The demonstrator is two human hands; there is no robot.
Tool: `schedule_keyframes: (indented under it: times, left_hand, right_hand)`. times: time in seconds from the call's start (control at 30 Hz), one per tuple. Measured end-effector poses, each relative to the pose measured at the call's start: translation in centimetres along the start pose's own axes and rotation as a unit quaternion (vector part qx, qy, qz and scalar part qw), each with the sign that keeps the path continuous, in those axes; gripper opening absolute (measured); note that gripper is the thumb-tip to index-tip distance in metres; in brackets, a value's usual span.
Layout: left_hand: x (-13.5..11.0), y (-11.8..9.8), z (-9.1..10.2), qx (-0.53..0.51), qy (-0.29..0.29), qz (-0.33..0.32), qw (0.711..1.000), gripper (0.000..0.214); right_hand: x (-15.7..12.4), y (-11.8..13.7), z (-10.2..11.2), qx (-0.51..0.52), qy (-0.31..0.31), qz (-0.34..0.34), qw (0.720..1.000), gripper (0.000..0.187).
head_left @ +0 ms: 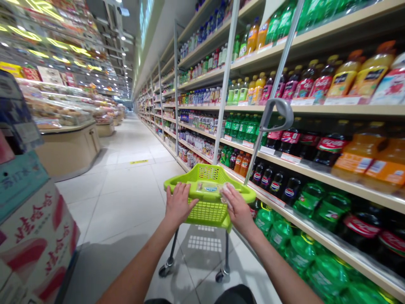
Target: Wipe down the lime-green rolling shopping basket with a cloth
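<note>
A pale tiled floor runs far down a bright supermarket aisle, with food counters to the left and tall drink shelves packed with bottles to the right. A green shopping cart stands at the near middle of the aisle, just beside the shelves, its handle in front of a person whose knees show at the near edge.

The left hand lies on the handle's left part, fingers extended close together over the top and thumb spread; whether they close around it cannot be told. The right hand bends its fingers over a crumpled white cloth (possibly a tissue), pressed to the handle's right part.

Good handling here probably calls for a steady left hand, the cloth kept flat under the fingers with even pressure along the handle, and the cart held from rolling into the shelves.

The handle's long axis lies crosswise, left to right, its right end seeming slightly nearer. The cart appears to point far down the aisle.
</note>
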State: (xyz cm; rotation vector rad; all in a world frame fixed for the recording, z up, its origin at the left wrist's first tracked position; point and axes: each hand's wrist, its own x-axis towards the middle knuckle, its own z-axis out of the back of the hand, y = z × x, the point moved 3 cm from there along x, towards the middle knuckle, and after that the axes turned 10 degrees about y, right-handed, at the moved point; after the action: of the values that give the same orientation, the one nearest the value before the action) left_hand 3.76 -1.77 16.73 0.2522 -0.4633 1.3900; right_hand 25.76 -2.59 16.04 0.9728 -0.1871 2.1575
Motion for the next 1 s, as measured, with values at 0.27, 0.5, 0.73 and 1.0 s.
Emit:
schedule_keyframes:
  times: [0.27,0.5,0.73,1.0]
  left_hand:
    - [0.2,-1.2,-0.4,-0.006,-0.007,0.009,1.0,0.049]
    - [0.1,-1.1,0.1,0.002,0.001,-0.005,1.0,0.046]
    - [-0.2,-1.0,0.1,-0.011,0.006,0.008,1.0,0.047]
    - [-0.4,-1.2,0.5,-0.007,-0.003,0.006,1.0,0.045]
  right_hand:
    - [1.0,1.0,-1.9,-0.077,0.013,-0.016,0.997,0.051]
    - [1.8,2.1,-2.7,-0.119,-0.007,0.037,0.992,0.042]
    - [-1.6,-2.2,0.6,-0.153,-0.059,-0.07,0.984,0.04]
    - [1.0,2.8,-2.7,-0.129,-0.034,0.026,0.991,0.038]
